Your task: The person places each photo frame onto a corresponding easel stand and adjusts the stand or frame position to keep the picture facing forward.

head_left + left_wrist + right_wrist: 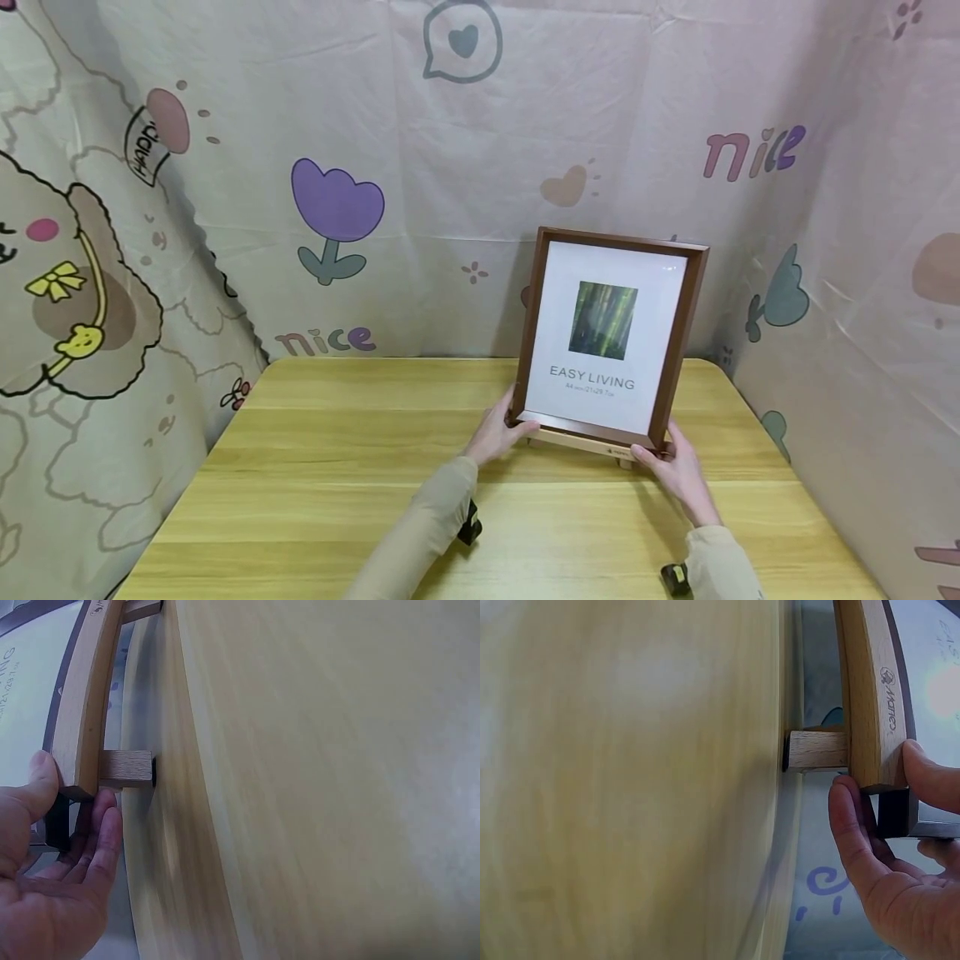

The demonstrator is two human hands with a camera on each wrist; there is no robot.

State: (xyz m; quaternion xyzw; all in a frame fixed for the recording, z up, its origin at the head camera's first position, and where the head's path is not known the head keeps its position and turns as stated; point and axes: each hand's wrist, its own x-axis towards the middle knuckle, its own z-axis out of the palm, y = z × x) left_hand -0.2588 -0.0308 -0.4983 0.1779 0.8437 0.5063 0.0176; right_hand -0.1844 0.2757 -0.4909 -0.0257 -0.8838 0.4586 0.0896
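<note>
A brown picture frame [607,333] with a white sheet reading "EASY LIVING" and a small green picture leans back slightly on a wooden stand [577,442]. My left hand [497,431] grips its lower left corner, thumb on the front and fingers behind and below. At the lower right corner, my right hand [681,472] holds it the same way. Both wrist views show the stand's ledge [874,697] running along the bottom of the frame, with short square feet [127,768] toward the tabletop. The back of the stand is hidden by the frame.
The light wood-grain table [337,467] spreads to the left and in front. Behind it and along both sides hangs a pale printed cloth [450,167] with flowers, hearts and words. The frame stands near the table's back right edge.
</note>
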